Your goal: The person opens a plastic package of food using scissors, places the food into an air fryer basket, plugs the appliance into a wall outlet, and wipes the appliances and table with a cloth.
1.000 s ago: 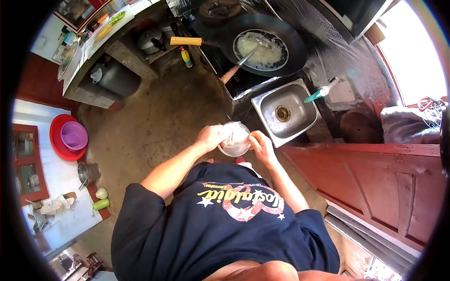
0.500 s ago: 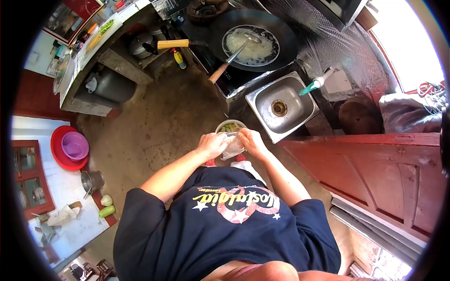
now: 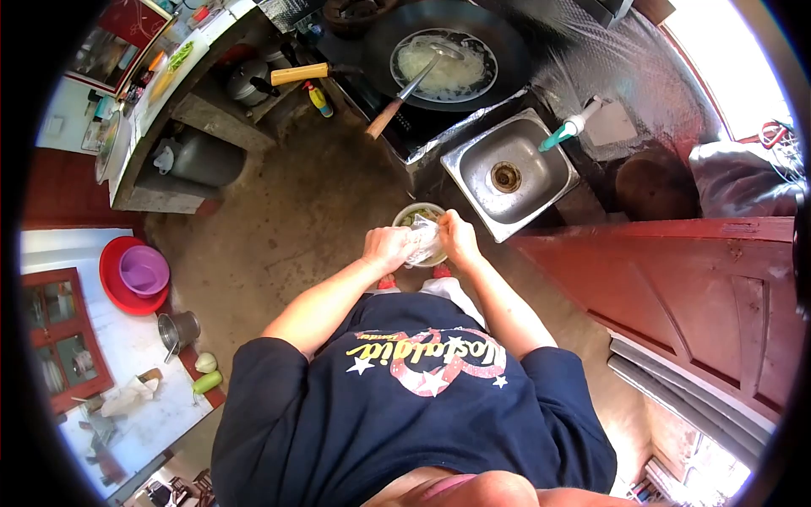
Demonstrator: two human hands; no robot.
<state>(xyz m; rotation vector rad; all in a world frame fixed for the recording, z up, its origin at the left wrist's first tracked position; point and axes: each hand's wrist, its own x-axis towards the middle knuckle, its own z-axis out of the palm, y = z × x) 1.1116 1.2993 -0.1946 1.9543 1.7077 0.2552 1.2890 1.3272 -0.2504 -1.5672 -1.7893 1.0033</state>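
My left hand [image 3: 392, 247] and my right hand [image 3: 459, 240] are closed on a clear plastic bag [image 3: 425, 237], one at either side. The bag is crumpled and see-through; whether anything is in it I cannot tell. Directly beneath it on the floor stands a pale round bucket [image 3: 407, 209] with greenish scraps inside, partly hidden by the bag and my hands. My feet in red footwear [image 3: 441, 271] are close to the bucket.
Ahead, a large wok [image 3: 372, 63] of pale, cloudy food holds a wooden-handled spatula [image 3: 386, 118]. A steel sink [image 3: 553, 194] lies to its right, near a red door [image 3: 676, 304]. At left are a red basin [image 3: 110, 275], a metal pot [image 3: 179, 332] and a gas cylinder [image 3: 207, 158].
The bag has changed shape, bunching up between my hands and tilting toward the right. My right hand has risen slightly, and the whole view has shifted a little.
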